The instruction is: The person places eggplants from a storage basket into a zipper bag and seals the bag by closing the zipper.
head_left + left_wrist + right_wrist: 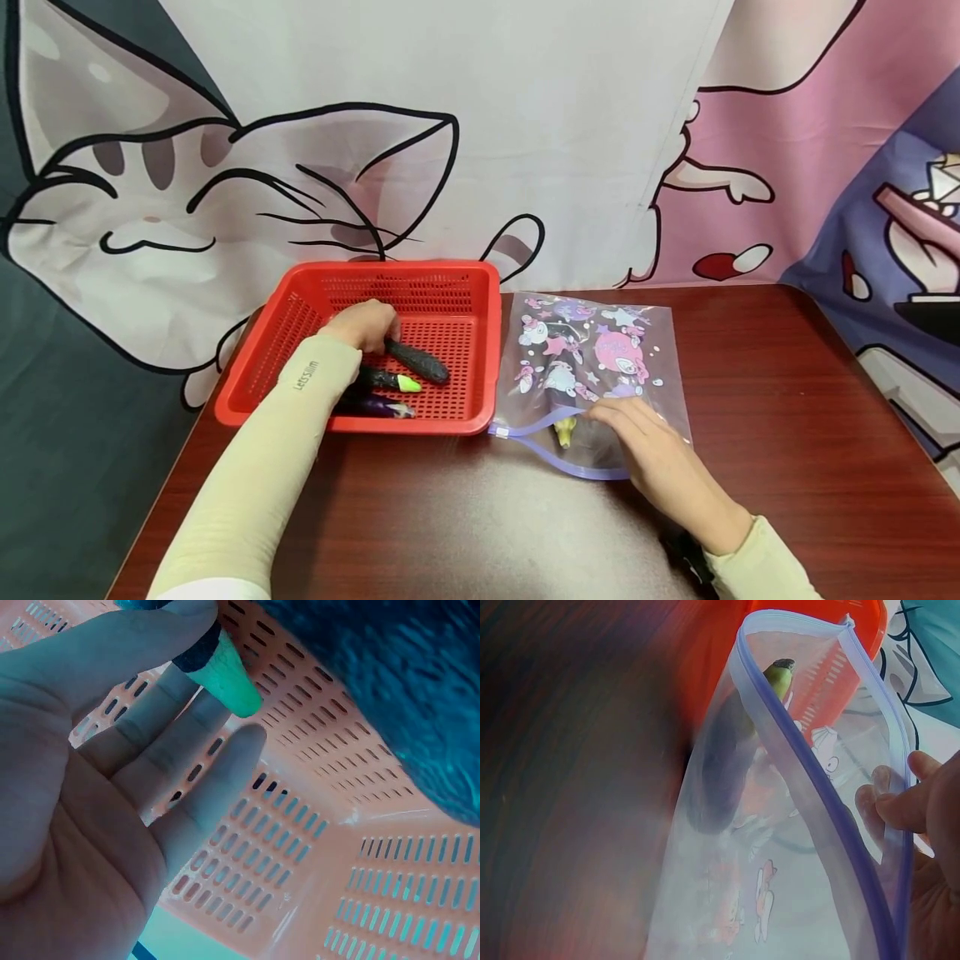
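My left hand (367,325) reaches into the red basket (450,425). In the left wrist view its thumb and fingers pinch a dark vegetable with a green tip (231,682); the rest of that vegetable is hidden. A dark, rough-skinned cucumber (420,362) lies right by the fingers. Under the sleeve are a black vegetable with a bright green end (408,384) and a purple eggplant (382,407). My right hand (652,454) holds the purple-edged mouth of a printed clear zip bag (660,333) apart. Inside the bag lies an eggplant with a yellow-green stem (724,765).
The basket stands at the back of the brown wooden table (787,400), its right wall beside the bag. A cloth with cartoon animals (570,150) hangs behind the table. The zip slider (501,432) sits at the bag mouth's left end.
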The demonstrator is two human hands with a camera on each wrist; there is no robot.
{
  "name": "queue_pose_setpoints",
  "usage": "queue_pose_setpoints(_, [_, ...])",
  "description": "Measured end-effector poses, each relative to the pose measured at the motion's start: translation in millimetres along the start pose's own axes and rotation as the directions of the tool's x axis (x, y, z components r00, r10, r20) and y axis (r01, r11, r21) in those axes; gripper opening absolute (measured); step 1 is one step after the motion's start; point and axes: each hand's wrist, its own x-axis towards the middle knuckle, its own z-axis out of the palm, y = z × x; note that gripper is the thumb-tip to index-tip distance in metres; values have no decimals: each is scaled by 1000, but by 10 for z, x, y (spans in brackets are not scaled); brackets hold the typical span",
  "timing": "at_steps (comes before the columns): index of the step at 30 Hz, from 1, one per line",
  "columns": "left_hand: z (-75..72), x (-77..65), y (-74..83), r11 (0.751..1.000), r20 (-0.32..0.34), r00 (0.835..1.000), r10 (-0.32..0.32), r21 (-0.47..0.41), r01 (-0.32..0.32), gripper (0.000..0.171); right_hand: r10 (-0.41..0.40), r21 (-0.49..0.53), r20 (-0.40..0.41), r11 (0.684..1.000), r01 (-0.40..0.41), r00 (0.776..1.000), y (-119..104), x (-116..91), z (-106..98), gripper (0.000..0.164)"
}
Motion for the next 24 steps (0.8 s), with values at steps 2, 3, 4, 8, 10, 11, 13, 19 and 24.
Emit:
queue_pose_setpoints(2, [-5, -14, -7, 1000, 3, 1000, -6, -18, 6, 28, 2, -1, 2, 1000, -2, 1000, -1, 0, -2, 42])
queue_pose_setpoints(3, [-8, -22, -11, 999, 4, 1000, -10, -30, 10, 28, 3, -1, 4, 1000, -3, 1000, -2, -1, -3, 42])
queue_pose_setpoints(4, [-9, -28, -15, 999, 5, 1000, -12, -41, 12, 28, 4, -1, 6, 1000, -4, 1000, -3, -2, -4, 42])
queue_pose_setpoints(8, [-24, -72, -29, 996, -5, 1000, -26, -89, 25, 29, 3, 1, 7, 1000, -3, 1000, -8, -6, -4, 42])
queue_pose_setpoints(10, [-35, -100, -29, 994, -12, 999, -39, -100, 37, 29, 1, 1, 6, 1000, -1, 1000, -9, -8, -3, 42])
queue_pose_setpoints(11, [-42, -114, -28, 994, -16, 999, -41, -102, 39, 30, 0, 1, 5, 1000, 0, 1000, -10, -9, -2, 42])
queue_pose_setpoints(13, [-53, -135, -25, 994, -15, 999, -49, -99, 48, 29, 1, 1, 4, 1000, -1, 1000, -10, -11, -1, 42])
queue_pose_setpoints(19, [-107, -189, -13, 1000, -11, 1000, -8, -10, 8, 29, 2, 1, 5, 1000, -2, 1000, -14, -8, -9, 42])
queue_pose_setpoints(24, [-178, -244, 20, 1000, -18, 1000, 4, 10, -4, 32, 3, -1, 3, 1000, -3, 1000, -11, 4, -15, 42])
